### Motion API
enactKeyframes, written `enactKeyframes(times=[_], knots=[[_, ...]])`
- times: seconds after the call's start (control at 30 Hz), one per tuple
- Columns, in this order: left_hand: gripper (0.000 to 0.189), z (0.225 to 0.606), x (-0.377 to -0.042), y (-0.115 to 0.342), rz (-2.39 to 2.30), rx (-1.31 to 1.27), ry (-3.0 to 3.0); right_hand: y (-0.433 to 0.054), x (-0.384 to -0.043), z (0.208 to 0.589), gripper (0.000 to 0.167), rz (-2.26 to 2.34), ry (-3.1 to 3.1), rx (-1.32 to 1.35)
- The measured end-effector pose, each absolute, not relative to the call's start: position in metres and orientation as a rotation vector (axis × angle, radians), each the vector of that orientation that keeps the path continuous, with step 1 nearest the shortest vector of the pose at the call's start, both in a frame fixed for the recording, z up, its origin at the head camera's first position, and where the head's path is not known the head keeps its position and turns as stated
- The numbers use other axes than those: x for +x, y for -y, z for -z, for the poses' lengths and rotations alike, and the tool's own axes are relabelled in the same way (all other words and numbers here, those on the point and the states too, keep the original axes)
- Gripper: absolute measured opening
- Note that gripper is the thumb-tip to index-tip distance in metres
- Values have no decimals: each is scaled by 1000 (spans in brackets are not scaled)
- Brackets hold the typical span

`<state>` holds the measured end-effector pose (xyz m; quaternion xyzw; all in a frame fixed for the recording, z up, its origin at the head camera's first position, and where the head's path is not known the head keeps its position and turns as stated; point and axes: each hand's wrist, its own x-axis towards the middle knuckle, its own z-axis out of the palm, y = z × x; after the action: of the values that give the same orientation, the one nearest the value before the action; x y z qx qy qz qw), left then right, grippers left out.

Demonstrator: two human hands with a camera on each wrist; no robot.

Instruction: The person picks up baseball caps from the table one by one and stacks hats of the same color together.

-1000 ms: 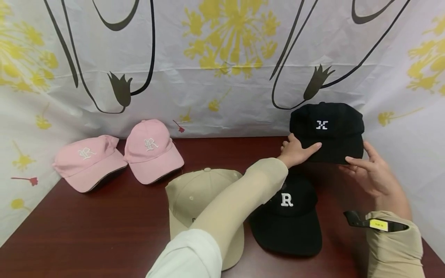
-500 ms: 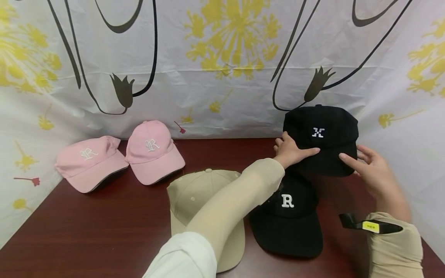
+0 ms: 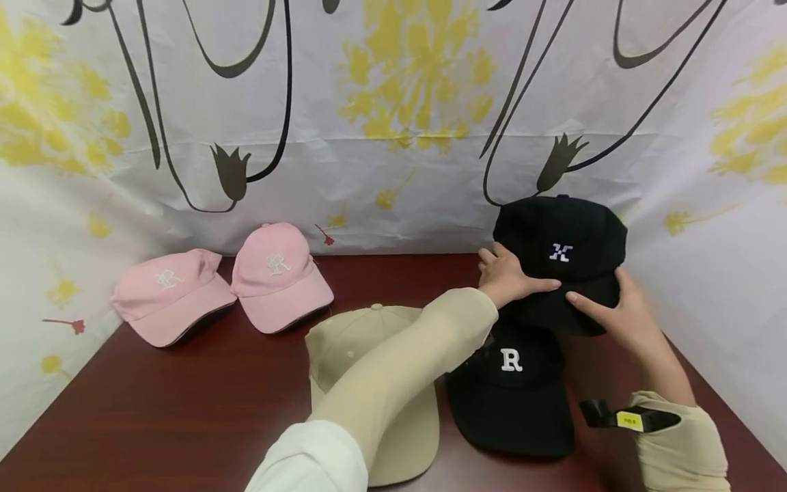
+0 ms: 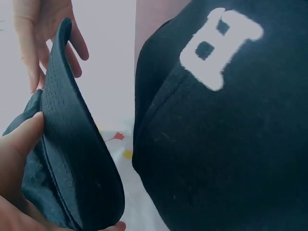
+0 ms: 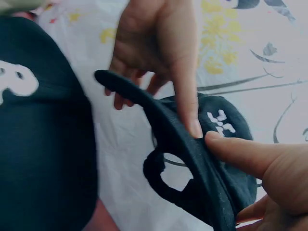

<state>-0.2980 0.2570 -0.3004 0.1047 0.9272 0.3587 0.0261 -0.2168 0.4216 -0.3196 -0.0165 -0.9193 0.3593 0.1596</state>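
Both hands hold a black cap [image 3: 559, 219] with a small white emblem, at the back right in the head view. The left hand [image 3: 507, 277] grips its left side, thumb lying across the brim. At the right side, the right hand [image 3: 624, 314] pinches the brim, thumb on top. The right wrist view shows the brim edge-on and the opening at the cap's back [image 5: 171, 173]. Just in front lies a second black cap [image 3: 513, 410] with a white R, its crown partly covered by the held cap and left sleeve. A beige cap [image 3: 402, 444] sits under the left forearm.
Two pink caps [image 3: 178, 294] with white lettering sit side by side at the back left of the dark red table [image 3: 184, 417]. A white curtain [image 3: 393, 178] with yellow and grey flower prints hangs behind and along both sides.
Both hands have brought the held black cap down and slightly left, closer to the R cap. The right hand has moved inward along the brim. The other caps stay in place.
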Motion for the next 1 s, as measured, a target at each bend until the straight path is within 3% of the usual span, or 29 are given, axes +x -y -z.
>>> enactKeyframes(times=[0.33,1.0], knots=[[113,296,-276,-234,-906,418,-2915,-403,-193,326,80,-1023,2571,14],[113,305,-233,-180,-613,440,-2956,-355,-160,347,91,-1186,2715,-15]])
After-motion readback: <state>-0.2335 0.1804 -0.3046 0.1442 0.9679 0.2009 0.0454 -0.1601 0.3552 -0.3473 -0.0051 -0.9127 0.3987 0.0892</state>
